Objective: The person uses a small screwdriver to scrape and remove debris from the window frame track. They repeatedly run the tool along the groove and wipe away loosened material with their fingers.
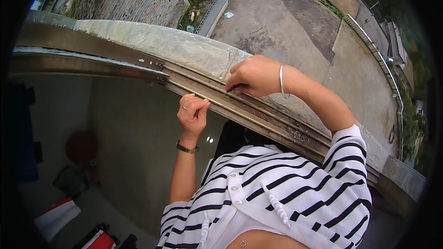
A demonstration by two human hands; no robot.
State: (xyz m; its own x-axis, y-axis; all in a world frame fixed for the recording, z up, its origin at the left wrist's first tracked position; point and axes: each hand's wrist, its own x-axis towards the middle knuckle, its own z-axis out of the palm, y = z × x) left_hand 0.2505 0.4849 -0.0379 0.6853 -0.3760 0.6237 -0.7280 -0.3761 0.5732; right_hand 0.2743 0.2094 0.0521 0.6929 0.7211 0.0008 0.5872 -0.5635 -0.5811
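Observation:
A dirty sliding-window track [242, 105] runs diagonally before me, with dark debris [299, 135] lying in its grooves. My right hand [254, 76], a bangle on its wrist, is over the outer groove, fingers bent down; a small dark bit shows by its fingertips, and whether it is held cannot be told. My left hand [193, 112], with a ring and a metal-band watch [187, 147], rests at the inner edge of the track, fingers curled, and nothing is seen in them.
A stone sill [173, 43] borders the track outside, above a concrete yard [277, 17] far below. The sliding frame [86, 63] stands at the left. Indoors, a round red object [82, 147] is at the lower left.

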